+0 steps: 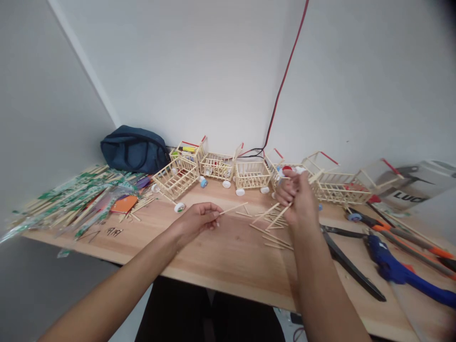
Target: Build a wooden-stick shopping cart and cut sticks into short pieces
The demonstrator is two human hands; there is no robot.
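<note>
My left hand (200, 217) pinches one end of a thin wooden stick (234, 208) that points right over the table. Raised a little above the table, my right hand (297, 195) is closed around a few wooden sticks (280, 216); their ends stick out below the fingers and their exact number is hidden. Beneath and beside that hand lies a loose pile of short sticks (274, 239). Behind both hands stand several small shopping carts built of sticks, among them a cart (252, 175) with white bottle-cap wheels and a tilted cart (176, 178) further left.
At the right lie black-handled pliers (351, 266), a blue glue gun (388, 263) and orange-and-black tools (406, 235). Packaged sticks (67, 199) and an orange piece (124, 204) cover the left end, near a blue pouch (137, 149). A red-black cable (283, 85) runs down the wall.
</note>
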